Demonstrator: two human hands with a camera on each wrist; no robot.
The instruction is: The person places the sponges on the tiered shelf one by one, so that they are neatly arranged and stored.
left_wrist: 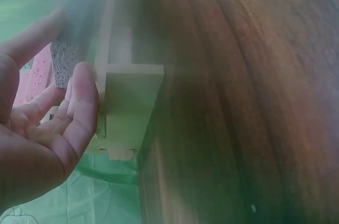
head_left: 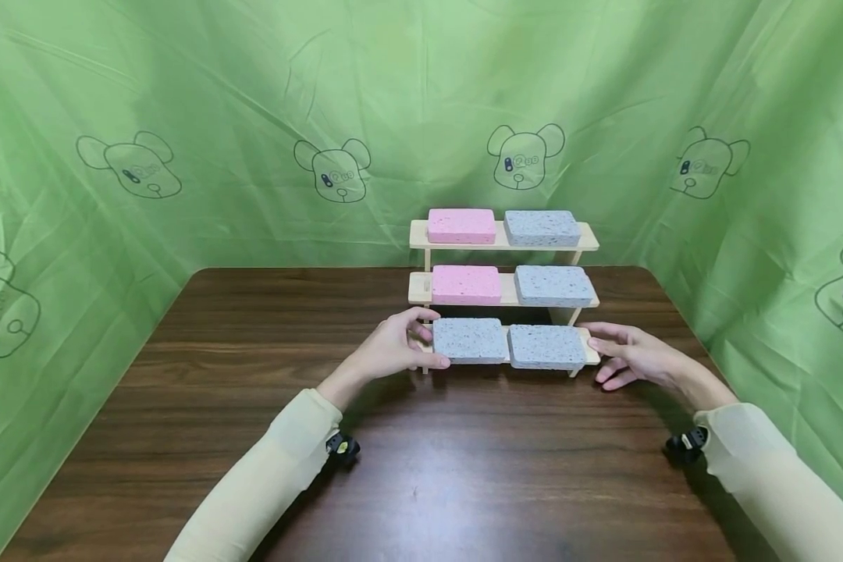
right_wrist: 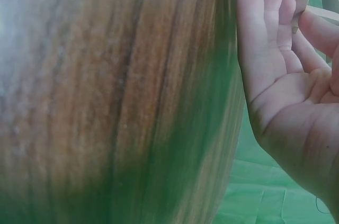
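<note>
A three-tier wooden shelf [head_left: 419,289] stands toward the back of the table, right of centre. On its lowest tier lie two speckled grey sponges, a left one [head_left: 469,340] and a right one [head_left: 546,347]. My left hand [head_left: 393,343] pinches the left grey sponge at its left end, thumb at the front and index finger at the back. The thumb and index finger of my right hand [head_left: 635,355] are at the right end of the lowest board, on either side of it; the other fingers hang loosely below. That hand's palm fills the right of the right wrist view.
Each upper tier carries a pink sponge on the left, top [head_left: 461,226] and middle [head_left: 466,285], and a grey one on the right, top [head_left: 542,228] and middle [head_left: 553,286]. A green curtain [head_left: 407,94] surrounds the dark wooden table [head_left: 253,375] at the back and sides.
</note>
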